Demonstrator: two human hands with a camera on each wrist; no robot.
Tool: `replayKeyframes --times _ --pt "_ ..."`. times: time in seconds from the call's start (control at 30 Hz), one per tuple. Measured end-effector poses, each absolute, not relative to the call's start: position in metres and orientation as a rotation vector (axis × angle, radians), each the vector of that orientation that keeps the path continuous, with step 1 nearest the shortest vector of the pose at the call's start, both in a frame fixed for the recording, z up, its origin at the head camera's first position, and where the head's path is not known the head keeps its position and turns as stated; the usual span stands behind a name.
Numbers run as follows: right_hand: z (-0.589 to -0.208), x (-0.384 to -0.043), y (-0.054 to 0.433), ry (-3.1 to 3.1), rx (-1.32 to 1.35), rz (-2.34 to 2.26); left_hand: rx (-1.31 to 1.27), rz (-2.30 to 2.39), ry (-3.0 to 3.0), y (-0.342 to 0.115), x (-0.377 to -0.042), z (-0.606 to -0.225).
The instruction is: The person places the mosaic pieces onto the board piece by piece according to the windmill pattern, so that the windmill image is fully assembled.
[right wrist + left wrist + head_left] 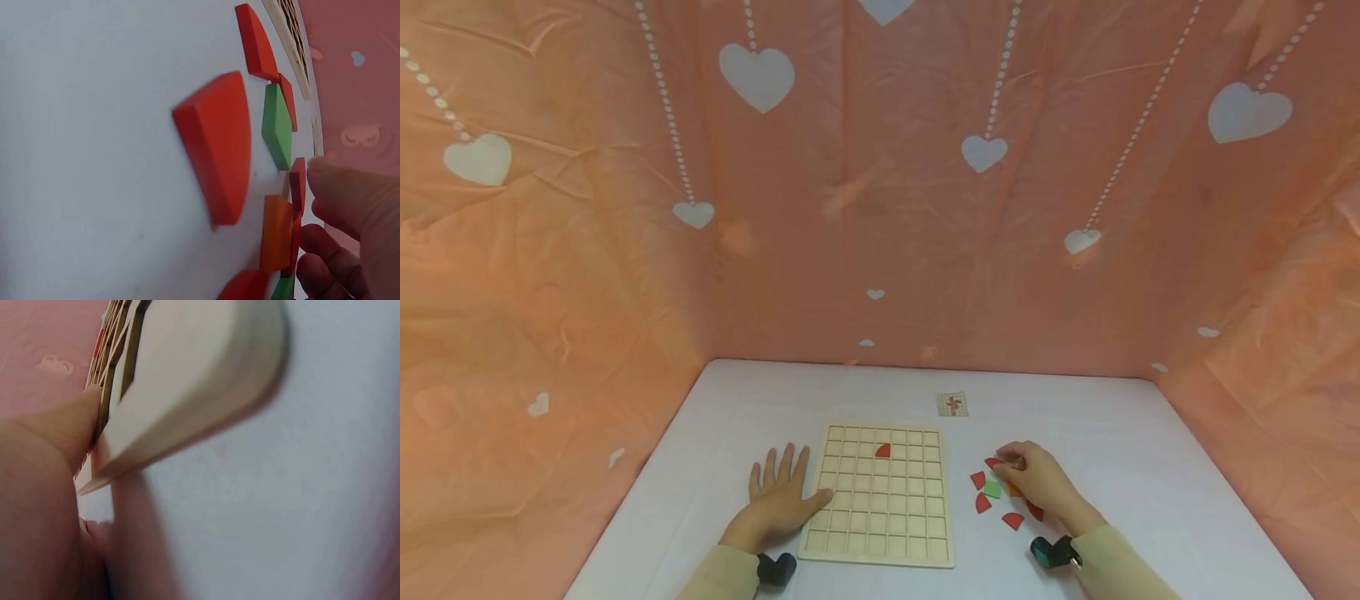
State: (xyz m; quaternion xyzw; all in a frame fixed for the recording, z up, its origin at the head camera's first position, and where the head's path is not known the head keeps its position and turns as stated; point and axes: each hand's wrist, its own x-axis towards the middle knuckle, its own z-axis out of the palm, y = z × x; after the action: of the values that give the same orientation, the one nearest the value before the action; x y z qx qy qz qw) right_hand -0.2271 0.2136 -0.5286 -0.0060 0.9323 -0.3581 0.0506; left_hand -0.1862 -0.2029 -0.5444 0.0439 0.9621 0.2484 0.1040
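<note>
My left hand point(778, 502) lies spread on the white table, its thumb on the left edge of a wooden grid board point(877, 547). In the left wrist view, that thumb point(78, 422) rests against the board's rim point(206, 406). One red quarter-circle piece point(883, 451) sits in a cell near the board's top. Right of the board, my right hand point(1041, 482) is over loose pieces, thumb and fingers bent, fingertips right at a red piece point(992, 462); I cannot tell whether they pinch it. Below the hand, an orange piece point(276, 234) lies beside a green piece point(277, 128).
More red pieces point(1012, 521) lie scattered near the right hand, one large and close in the right wrist view point(219, 150). A small card point(952, 404) with a red pattern lies behind the board. Orange cloth point(925, 250) with white hearts surrounds the table's back and sides.
</note>
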Motion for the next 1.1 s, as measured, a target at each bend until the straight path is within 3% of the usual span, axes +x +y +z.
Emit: replayKeyframes --times 1.1 --pt "-0.53 -0.226 0.203 2.867 0.025 -1.102 0.116 0.721 2.854 -0.2 -0.182 -0.538"
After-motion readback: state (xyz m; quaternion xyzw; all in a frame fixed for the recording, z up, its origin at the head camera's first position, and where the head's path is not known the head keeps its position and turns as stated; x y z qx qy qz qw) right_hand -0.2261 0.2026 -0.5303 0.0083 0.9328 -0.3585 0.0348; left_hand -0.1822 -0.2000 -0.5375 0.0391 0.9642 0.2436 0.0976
